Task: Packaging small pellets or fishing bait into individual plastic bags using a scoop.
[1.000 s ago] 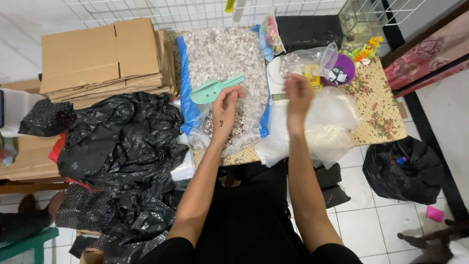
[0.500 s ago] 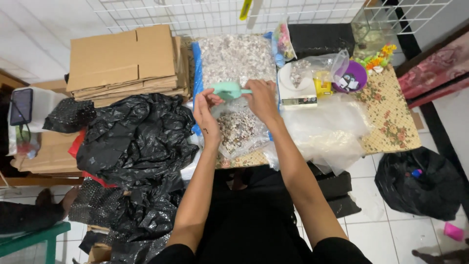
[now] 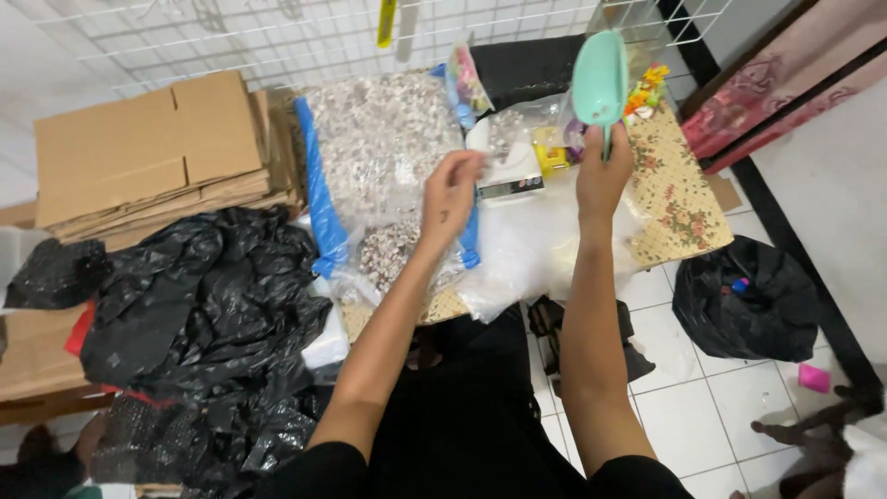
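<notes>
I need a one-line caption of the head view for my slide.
Right hand raises a mint-green scoop beside a small scale; left hand hovers over a clear bag of mixed pieces.

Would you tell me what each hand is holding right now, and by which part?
The right hand grips the mint-green scoop by its handle, bowl raised. The left hand pinches the clear plastic bag; where exactly cannot be told.

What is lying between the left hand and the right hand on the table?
In the head view, a small white scale sits between the left hand and the right hand, which holds a green scoop.
</notes>
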